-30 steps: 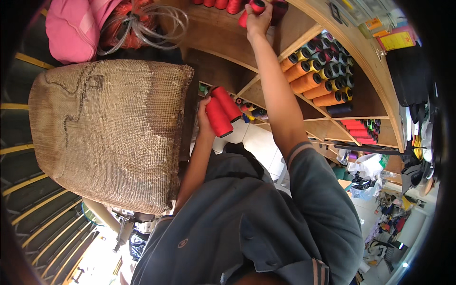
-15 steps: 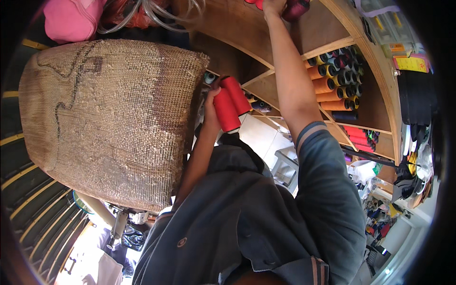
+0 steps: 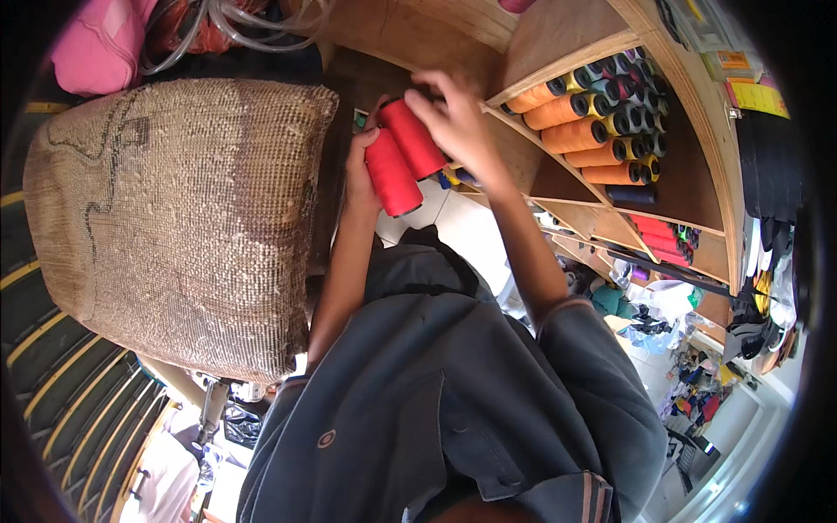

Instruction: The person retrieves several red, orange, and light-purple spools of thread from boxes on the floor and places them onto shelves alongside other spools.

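Note:
Two red thread spools, one (image 3: 394, 174) nearer to me and one (image 3: 413, 138) just beyond it, lie side by side in my left hand (image 3: 360, 170). The fingers and thumb of that hand wrap round their far-left ends. My right hand (image 3: 458, 122) is at the right of the farther spool, slightly blurred, with its fingers apart. Its thumb side comes close to that spool; whether it touches cannot be told.
A wooden shelf (image 3: 602, 39) on the right holds orange thread spools (image 3: 558, 113), other coloured spools and a lower stack of red spools (image 3: 663, 237). A woven sack (image 3: 192, 227) bulks at the left. Beyond it are a pink bag (image 3: 100, 48) and clear tubing (image 3: 261, 35).
My right hand has come down from the upper shelf, where it was at red and dark red spools, to beside the spools in my left hand. My left hand keeps its hold.

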